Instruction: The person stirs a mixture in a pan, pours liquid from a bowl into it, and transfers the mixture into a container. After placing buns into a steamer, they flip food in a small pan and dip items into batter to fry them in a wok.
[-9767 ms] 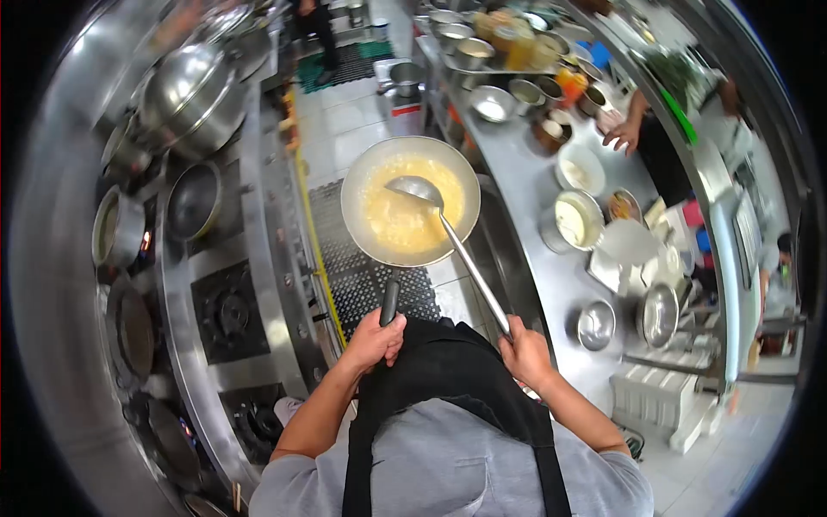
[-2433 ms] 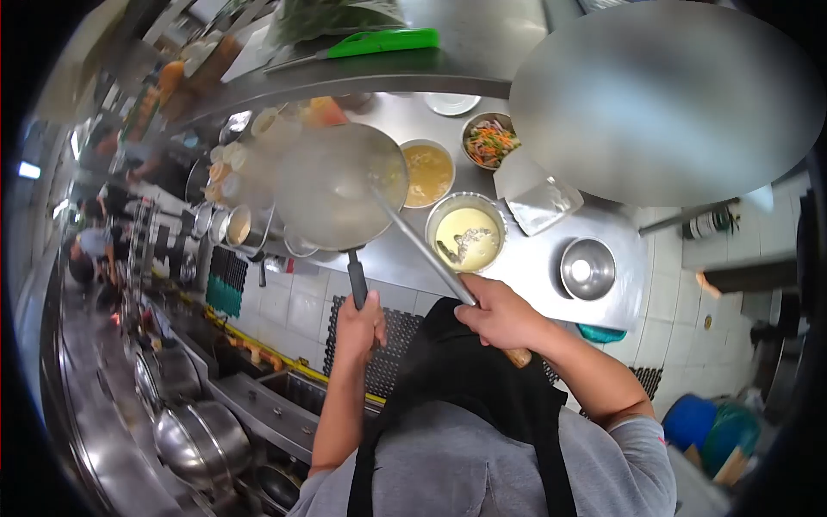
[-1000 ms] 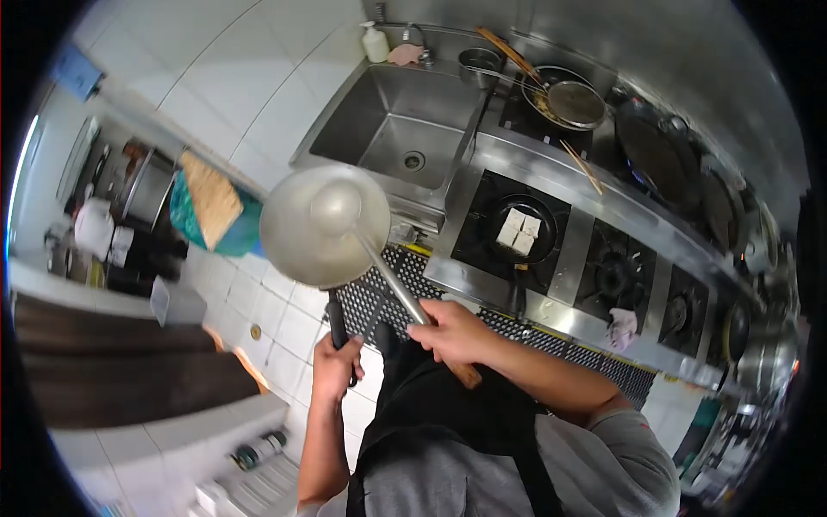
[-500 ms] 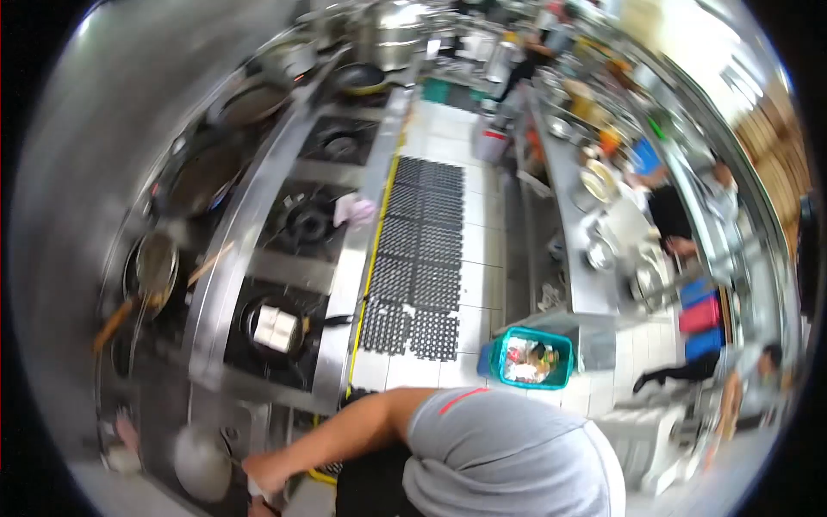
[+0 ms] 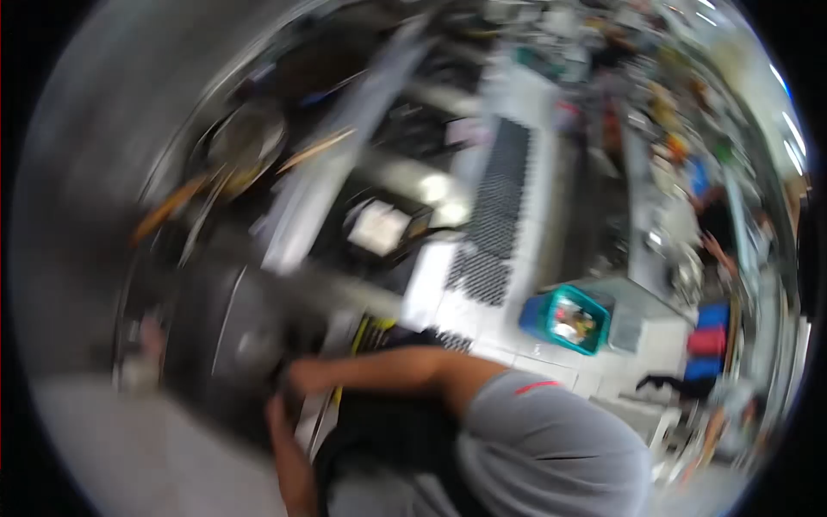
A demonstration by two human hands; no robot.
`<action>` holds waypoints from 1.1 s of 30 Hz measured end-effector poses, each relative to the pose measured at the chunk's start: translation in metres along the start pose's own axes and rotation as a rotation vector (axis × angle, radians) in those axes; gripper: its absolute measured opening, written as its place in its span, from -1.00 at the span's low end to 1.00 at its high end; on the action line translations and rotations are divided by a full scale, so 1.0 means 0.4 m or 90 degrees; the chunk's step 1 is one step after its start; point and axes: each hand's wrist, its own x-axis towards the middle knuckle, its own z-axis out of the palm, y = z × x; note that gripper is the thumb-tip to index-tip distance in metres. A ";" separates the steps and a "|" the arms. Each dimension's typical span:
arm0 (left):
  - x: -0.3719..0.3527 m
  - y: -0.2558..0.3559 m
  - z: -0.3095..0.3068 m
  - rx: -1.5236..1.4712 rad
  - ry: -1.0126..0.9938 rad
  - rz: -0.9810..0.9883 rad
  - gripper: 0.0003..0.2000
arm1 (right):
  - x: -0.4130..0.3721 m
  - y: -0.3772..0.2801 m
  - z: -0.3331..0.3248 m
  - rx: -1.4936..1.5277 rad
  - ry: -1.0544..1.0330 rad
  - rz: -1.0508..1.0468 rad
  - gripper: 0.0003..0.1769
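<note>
My right hand (image 5: pixel 299 377), at the end of a bare arm stretched across my body, and my left hand (image 5: pixel 277 415) just below it met at the edge of a dark rounded metal vessel (image 5: pixel 226 340). The vessel sat at the near left end of the cooking line. Motion blur smeared the fingers, so it could not be told whether either hand was closed, spread or gripping anything. Nor could it be told whether the vessel was a pan or a basin.

As bare steel, it would likely be rigid, weighty and slick where wet or greasy. A handle or a dry stretch of rim would be the safest hold, though neither showed clearly.

Beyond my hands ran the steel range (image 5: pixel 301 207). A dark frying pan (image 5: pixel 379 228) holding pale square blocks sat on a near burner. Farther along, wooden-handled tools (image 5: pixel 317 148) leaned beside a round pan (image 5: pixel 245 142).

A black perforated floor mat (image 5: pixel 504 198) lined the tiled aisle. A teal bin (image 5: pixel 568 319) with scraps inside stood at the foot of the prep counter (image 5: pixel 642 198). A red crate (image 5: pixel 706 341) sat near the far wall, and a co-worker (image 5: pixel 711 224) stood at the counter, too blurred to describe further.
</note>
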 end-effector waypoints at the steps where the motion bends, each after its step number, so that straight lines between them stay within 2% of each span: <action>1: 0.030 0.004 -0.028 0.195 0.094 -0.068 -0.56 | 0.002 -0.025 -0.046 0.084 -0.138 0.141 -0.83; 2: 0.064 0.003 -0.061 0.376 0.167 -0.164 -0.47 | -0.001 -0.053 -0.098 0.135 -0.264 0.293 -0.78; 3: 0.077 -0.052 -0.070 0.319 0.231 -0.121 -0.39 | 0.036 -0.072 -0.135 0.200 -0.432 0.534 -0.63; 4: 0.124 -0.117 -0.127 0.399 0.201 -0.071 -0.42 | 0.080 -0.116 -0.224 0.178 -0.420 0.528 -0.56; 5: 0.176 -0.189 -0.193 0.478 0.178 -0.017 -0.44 | 0.088 -0.106 -0.162 0.202 -0.286 0.521 -0.51; 6: 0.190 -0.161 -0.173 0.588 0.086 -0.098 -0.26 | 0.086 -0.112 -0.174 0.180 -0.277 0.554 -0.50; 8: 0.220 -0.163 -0.180 0.551 0.026 -0.263 -0.30 | 0.114 -0.136 -0.180 0.163 -0.278 0.585 -0.48; 9: 0.238 -0.125 -0.168 0.546 0.026 -0.264 -0.30 | 0.129 -0.129 -0.175 0.149 -0.314 0.605 -0.45; 11: 0.250 -0.017 -0.147 0.562 -0.018 -0.381 -0.35 | 0.159 -0.126 -0.170 0.130 -0.350 0.627 -0.41; 13: 0.405 -0.016 -0.217 0.487 -0.056 -0.222 -0.40 | 0.186 -0.122 -0.185 0.107 -0.353 0.673 -0.35; 15: 0.469 0.252 -0.177 0.321 -0.027 -0.136 -0.51 | 0.175 -0.103 -0.169 0.101 -0.353 0.669 -0.32; 16: 0.495 0.400 -0.156 0.119 -0.027 -0.130 -0.38 | 0.180 -0.105 -0.185 0.099 -0.354 0.667 -0.32; 17: 0.519 0.522 -0.172 -0.158 -0.189 0.021 -0.27 | 0.183 -0.108 -0.198 0.098 -0.355 0.664 -0.32; 18: 0.437 0.702 -0.118 -0.301 -0.171 0.094 -0.26 | 0.183 -0.106 -0.205 0.097 -0.360 0.663 -0.32; 19: 0.457 0.791 -0.142 -0.340 -0.257 0.148 -0.37 | 0.186 -0.101 -0.213 0.087 -0.380 0.664 -0.31; 21: 0.493 0.911 -0.204 -0.600 -0.154 0.026 -0.52 | 0.169 -0.117 -0.238 0.077 -0.394 0.664 -0.28; 22: 0.470 0.907 -0.214 -0.597 -0.155 0.031 -0.52 | 0.164 -0.133 -0.265 0.015 -0.363 0.644 -0.28; 23: 0.435 0.887 -0.222 -0.591 -0.129 -0.038 -0.57 | 0.157 -0.153 -0.292 -0.044 -0.329 0.622 -0.28; 24: 0.391 0.869 -0.219 -0.582 -0.105 -0.102 -0.62 | 0.140 -0.169 -0.325 -0.043 -0.317 0.617 -0.28; 26: 0.231 0.741 -0.173 -0.001 -0.116 0.001 -0.64 | 0.062 -0.218 -0.419 -0.012 -0.120 0.473 -0.28; 28: 0.075 0.582 -0.085 0.190 -0.151 -0.082 -0.57 | -0.004 -0.308 -0.575 0.137 -0.070 0.521 -0.33; 30: -0.170 0.537 0.117 0.302 -0.314 -0.156 -0.63 | -0.173 -0.390 -0.659 0.492 -0.005 0.748 -0.41; 31: -0.220 0.467 0.191 0.307 -0.449 -0.195 -0.65 | -0.246 -0.441 -0.723 0.554 -0.011 0.796 -0.41; 33: -0.361 0.439 0.425 0.459 -0.576 -0.154 -0.61 | -0.376 -0.524 -0.771 0.618 0.009 0.853 -0.40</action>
